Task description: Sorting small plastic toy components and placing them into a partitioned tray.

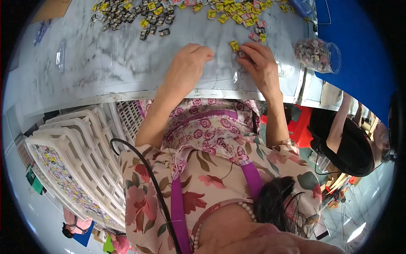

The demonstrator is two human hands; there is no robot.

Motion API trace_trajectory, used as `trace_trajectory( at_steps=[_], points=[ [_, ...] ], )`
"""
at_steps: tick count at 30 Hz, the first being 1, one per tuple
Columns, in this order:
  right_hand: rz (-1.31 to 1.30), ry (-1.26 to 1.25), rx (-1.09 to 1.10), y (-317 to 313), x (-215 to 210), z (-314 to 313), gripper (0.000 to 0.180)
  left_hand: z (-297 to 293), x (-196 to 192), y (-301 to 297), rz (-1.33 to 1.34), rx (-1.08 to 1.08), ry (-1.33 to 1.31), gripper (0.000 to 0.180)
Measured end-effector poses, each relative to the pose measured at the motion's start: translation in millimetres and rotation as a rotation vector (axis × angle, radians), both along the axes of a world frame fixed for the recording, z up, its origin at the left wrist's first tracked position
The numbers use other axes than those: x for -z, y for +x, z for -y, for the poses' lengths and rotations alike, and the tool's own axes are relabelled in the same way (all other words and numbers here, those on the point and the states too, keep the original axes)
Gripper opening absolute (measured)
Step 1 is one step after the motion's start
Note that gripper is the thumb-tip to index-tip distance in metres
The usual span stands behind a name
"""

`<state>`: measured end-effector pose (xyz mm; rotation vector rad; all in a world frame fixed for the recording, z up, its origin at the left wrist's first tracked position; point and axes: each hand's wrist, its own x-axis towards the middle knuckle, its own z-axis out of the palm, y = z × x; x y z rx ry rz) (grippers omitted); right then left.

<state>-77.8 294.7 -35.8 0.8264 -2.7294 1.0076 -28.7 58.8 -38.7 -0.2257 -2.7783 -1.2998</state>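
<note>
Over the worktable (127,70), my left hand (188,63) has its fingers curled together. Whatever lies between them, if anything, is hidden. To the right, my right hand (261,67) has thumb and forefinger closed on a small dark and pinkish piece (242,54), partly covered by the fingertips. A small yellow block-shaped piece (234,45) sits just beyond those fingertips. Farther back lie a heap of small black-and-white pieces (122,15) and a spread of yellow pieces (230,9), with a few pink pieces (253,37) nearer my right hand.
A clear plastic jar (315,55) full of small pieces lies on its side at the right, beside a blue surface (359,46). Stacked white plastic crates (76,148) stand at the left below the table. Another person (344,139) sits at the right.
</note>
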Motion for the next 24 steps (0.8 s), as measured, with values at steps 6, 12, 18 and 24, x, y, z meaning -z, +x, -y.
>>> trace_trajectory(
  at_steps=[6, 12, 18, 24],
  points=[
    [0.072, -0.032, 0.020, 3, 7, -6, 0.030, 6, -12, -15, 0.074, 0.071, -0.139, 0.020],
    [0.212, -0.194, 0.116, 2, 3, 11, 0.028, 60, -11, -34, -0.038, -0.266, -0.328, 0.023],
    [-0.012, -0.009, 0.124, -7, 15, 47, 0.025, 73, 1, -34, -0.011, -0.331, -0.338, 0.023],
    [0.138, 0.031, 0.055, -24, 9, 92, 0.024, 52, -1, -34, 0.063, -0.328, -0.259, 0.028]
  ],
)
